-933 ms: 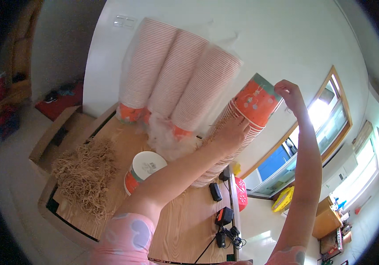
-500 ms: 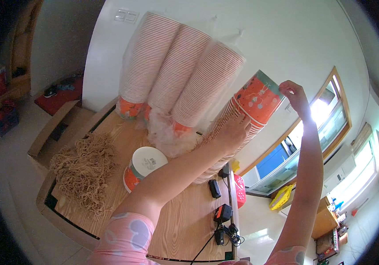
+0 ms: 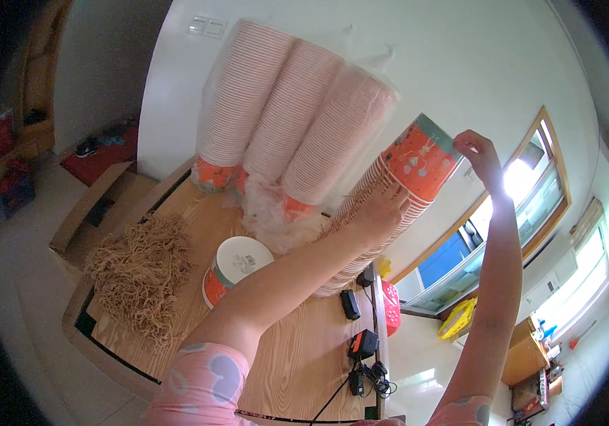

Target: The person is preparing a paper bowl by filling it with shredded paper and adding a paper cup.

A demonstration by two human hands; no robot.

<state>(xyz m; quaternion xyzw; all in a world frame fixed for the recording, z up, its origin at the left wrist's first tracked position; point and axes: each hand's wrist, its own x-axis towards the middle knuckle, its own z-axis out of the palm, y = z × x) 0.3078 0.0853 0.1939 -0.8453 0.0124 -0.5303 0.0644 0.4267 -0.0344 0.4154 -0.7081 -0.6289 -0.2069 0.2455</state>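
Note:
A tall nested stack of paper tubs (image 3: 361, 245) stands upside down at the centre right. Its top tub (image 3: 425, 160) is orange with a green band and printed figures. My left hand (image 3: 384, 211) lies against the stack's left side, its fingers bent over the rim of the top tub. Thin brown cords (image 3: 354, 202) run down the stack beside that hand. Up at the green end of the top tub, my right hand (image 3: 476, 149) is closed in a pinch; whatever it may hold is too small to make out.
Three plastic-wrapped stacks of tubs (image 3: 297, 106) lean by the wall. A heap of tan cords (image 3: 141, 277) and a short upturned tub (image 3: 244, 259) lie on the wooden table (image 3: 283, 362). Black adapters and cables (image 3: 365, 355) sit near its right edge. An open cardboard box (image 3: 98, 213) stands left.
The view has shifted slightly, so everything sits a little further right. Both hands keep nearly the same places on the stack.

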